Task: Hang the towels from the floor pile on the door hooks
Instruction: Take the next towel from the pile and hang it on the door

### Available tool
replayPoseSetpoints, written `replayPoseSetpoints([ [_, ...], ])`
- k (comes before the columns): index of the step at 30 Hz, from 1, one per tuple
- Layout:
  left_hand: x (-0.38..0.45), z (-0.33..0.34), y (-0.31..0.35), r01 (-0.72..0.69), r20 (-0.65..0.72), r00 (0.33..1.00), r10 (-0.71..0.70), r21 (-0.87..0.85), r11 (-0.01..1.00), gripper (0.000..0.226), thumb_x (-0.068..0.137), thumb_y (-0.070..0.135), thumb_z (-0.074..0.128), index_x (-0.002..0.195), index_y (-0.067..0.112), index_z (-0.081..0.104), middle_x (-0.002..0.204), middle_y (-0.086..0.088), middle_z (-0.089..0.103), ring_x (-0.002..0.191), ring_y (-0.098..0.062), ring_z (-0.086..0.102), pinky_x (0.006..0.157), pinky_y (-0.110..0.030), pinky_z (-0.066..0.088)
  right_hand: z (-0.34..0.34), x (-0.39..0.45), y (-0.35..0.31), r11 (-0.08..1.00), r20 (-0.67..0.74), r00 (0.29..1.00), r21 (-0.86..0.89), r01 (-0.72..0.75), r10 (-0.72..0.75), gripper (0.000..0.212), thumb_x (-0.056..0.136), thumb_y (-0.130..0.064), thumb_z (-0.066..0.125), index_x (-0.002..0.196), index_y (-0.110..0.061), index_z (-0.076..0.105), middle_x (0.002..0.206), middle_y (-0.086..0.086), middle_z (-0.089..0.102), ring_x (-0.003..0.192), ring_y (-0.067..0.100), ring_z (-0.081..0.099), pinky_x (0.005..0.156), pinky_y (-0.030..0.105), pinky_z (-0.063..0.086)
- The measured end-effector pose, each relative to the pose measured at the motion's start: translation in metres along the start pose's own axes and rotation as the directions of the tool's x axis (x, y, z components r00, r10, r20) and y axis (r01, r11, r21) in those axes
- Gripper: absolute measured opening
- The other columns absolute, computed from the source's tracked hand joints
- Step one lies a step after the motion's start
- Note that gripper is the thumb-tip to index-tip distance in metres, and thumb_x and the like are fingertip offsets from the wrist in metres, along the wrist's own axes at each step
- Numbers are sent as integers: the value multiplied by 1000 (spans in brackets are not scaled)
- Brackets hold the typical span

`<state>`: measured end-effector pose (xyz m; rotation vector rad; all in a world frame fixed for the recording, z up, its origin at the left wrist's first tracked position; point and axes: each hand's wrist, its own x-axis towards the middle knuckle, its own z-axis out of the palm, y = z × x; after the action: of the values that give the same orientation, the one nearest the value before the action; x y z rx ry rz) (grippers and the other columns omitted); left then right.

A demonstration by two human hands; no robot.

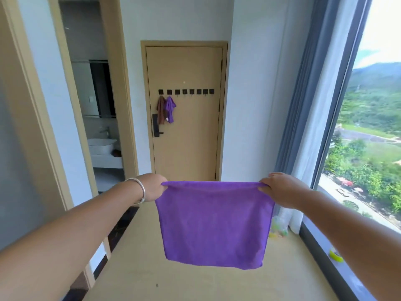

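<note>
A purple towel (213, 222) hangs spread flat in front of me, stretched by its top corners. My left hand (153, 187) grips the top left corner and my right hand (280, 189) grips the top right corner. Ahead stands a closed tan door (191, 144) with a row of several black hooks (186, 91). A brown towel (160, 110) hangs from the leftmost hook and a second purple towel (170, 109) from the hook beside it. The other hooks are bare. No floor pile is in view.
An open bathroom doorway (97, 118) with a white basin (102, 145) lies to the left. A large window (368, 137) with a grey curtain (303, 118) runs along the right. A yellow-green object (336, 255) sits on the window ledge. Beige floor (134, 268) leads to the door.
</note>
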<state>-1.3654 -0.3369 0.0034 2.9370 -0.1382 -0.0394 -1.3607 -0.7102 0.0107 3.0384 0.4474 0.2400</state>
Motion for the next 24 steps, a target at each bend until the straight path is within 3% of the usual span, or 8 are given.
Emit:
replayPoseSetpoints([
  [8, -22, -51, 30, 50, -195, 981, -22, 139, 989, 33, 100, 21, 30, 73, 16, 49, 71, -2, 51, 62, -18, 43, 58, -30, 33, -53, -3, 15, 997, 7, 1000, 78, -11, 11, 36, 101, -41, 33, 109, -23, 64, 97, -3, 61, 92, 18, 55, 83, 36, 48],
  [24, 12, -56, 34, 121, -218, 974, -63, 263, 957, 38, 103, 29, 27, 77, 20, 53, 72, 2, 55, 64, -14, 48, 62, -29, 41, -51, 59, 42, 991, -178, 983, 112, 74, -53, 34, 100, -38, 35, 99, -23, 65, 98, -1, 60, 96, 18, 51, 80, 33, 44],
])
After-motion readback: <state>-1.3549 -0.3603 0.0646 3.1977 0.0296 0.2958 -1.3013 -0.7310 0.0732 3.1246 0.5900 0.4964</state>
